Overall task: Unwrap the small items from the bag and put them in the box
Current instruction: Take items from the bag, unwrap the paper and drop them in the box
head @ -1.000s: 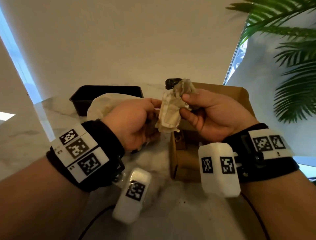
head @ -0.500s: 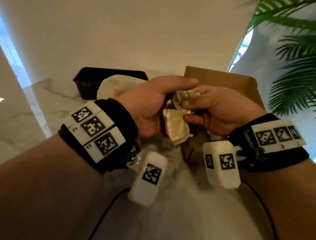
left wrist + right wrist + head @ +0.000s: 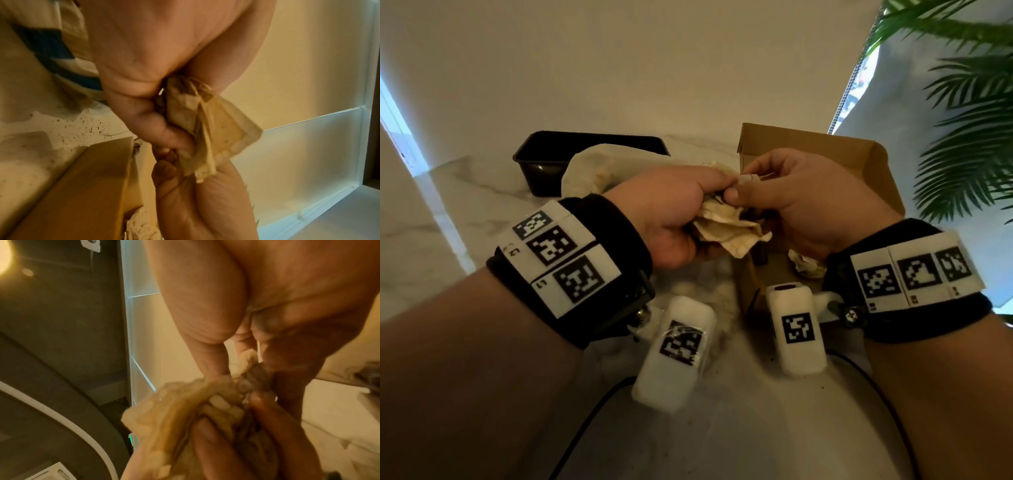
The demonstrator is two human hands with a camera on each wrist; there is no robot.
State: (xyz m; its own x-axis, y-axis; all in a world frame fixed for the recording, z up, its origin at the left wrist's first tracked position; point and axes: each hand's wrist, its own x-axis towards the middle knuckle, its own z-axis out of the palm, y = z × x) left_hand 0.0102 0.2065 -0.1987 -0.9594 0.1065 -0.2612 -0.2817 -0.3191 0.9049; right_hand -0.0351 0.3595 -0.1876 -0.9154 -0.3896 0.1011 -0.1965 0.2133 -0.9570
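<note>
Both hands meet above the near left corner of the open cardboard box (image 3: pixel 859 161). My left hand (image 3: pixel 671 212) grips a crumpled beige paper wrapping (image 3: pixel 729 229), whose loose flap (image 3: pixel 218 129) hangs below the curled fingers. My right hand (image 3: pixel 801 198) pinches the top of the same wrapping (image 3: pixel 185 402) between thumb and forefinger. A small dark item shows only as a sliver inside the paper. The pale cloth bag (image 3: pixel 589 171) lies on the marble table behind my left hand.
A black plastic tray (image 3: pixel 544 161) stands at the back left, behind the bag. A crumpled paper ball (image 3: pixel 806 265) lies inside the box, near a dark item (image 3: pixel 760 255). Palm fronds (image 3: pixel 969 120) hang at the right. Cables run toward me across the table.
The hands have come together and dropped lower over the box corner. The wrapping, held upright a second ago, is now bunched between both hands with its flap hanging down.
</note>
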